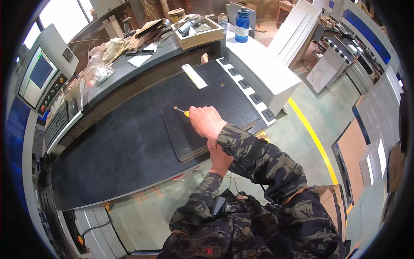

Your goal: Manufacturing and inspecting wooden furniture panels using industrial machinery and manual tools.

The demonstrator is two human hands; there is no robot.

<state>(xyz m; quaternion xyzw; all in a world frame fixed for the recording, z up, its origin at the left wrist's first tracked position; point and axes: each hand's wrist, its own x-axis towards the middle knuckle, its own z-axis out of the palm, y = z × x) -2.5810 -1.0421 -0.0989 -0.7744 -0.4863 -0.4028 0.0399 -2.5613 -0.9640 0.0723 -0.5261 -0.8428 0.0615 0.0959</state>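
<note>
A screwdriver [186, 113] with a yellow handle end is gripped in my right hand [206, 121], its thin shaft slanting up and left. The tip meets a small brass-coloured round fitting [175, 107] near the far left corner of a dark panel [179, 134]. This panel lies flat, its near edge showing several layers. Lower down, my left hand [221, 159] is at that near edge, below my right wrist; its fingers are mostly hidden. Another small round brass-coloured piece [222, 84] lies farther back on the dark surface.
The panel lies on a long black machine bed [108, 151]. A pale strip [194, 77] and a white rail with black pads [244, 83] are beyond. Behind stand a wooden tray of tools [198, 39], a blue bottle [242, 26] and a plastic bag [100, 74]. A control screen [39, 77] is left.
</note>
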